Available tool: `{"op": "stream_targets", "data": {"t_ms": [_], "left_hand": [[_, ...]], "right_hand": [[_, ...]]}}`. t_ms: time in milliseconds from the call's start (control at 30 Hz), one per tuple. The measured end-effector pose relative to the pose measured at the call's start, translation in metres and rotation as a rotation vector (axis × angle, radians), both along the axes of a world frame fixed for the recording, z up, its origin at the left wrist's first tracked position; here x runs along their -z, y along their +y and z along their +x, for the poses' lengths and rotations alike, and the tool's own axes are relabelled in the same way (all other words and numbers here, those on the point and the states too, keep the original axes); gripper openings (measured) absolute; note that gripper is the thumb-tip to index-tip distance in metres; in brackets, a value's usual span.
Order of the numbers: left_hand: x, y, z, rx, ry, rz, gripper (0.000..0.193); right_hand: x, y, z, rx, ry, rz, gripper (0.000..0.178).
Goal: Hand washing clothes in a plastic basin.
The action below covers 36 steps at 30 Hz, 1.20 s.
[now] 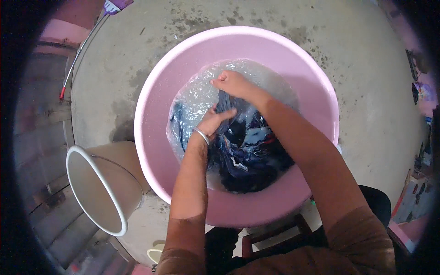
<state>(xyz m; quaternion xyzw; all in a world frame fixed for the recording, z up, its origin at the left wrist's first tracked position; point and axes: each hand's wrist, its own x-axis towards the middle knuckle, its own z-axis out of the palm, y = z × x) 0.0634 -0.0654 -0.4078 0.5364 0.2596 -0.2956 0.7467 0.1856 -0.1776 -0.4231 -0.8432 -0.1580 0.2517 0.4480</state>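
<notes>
Head view: wet grey cloth [224, 101] bunched up inside a pink tub [236, 30].
Near the tub's centre, the right hand [233, 85] clenches the cloth's 12-o'clock end; the left hand [212, 122] grasps it from 9 o'clock. Likely heavy, soft, slippery; best gripped by thick folds.

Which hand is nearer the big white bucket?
Left. The left hand is right of the bucket, on the grey cloth; the right hand is farther right and forward.

white-rimmed bucket [121, 182] (beige), red-tipped pole [74, 64]
</notes>
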Motion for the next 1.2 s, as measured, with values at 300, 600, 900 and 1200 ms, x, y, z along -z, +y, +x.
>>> {"op": "stream_targets", "data": {"t_ms": [300,600,900,1200], "left_hand": [[0.042,0.035,-0.006,-0.776,0.12,-0.251,0.041],[0.05,0.031,-0.004,-0.5,-0.4,-0.473,0.028],[0.023,0.009,0.015,-0.68,-0.026,-0.382,0.021],[0.043,0.009,0.003,-0.679,0.165,-0.262,0.028]], "right_hand": [[0.023,-0.045,-0.024,-0.098,-0.026,-0.001,0.026],[-0.038,0.049,-0.112,-0.235,-0.539,0.091,0.025],[0.013,-0.027,-0.019,0.054,-0.341,-0.304,0.031],[0.027,-0.032,-0.017,0.175,-0.01,-0.013,0.035]]}}
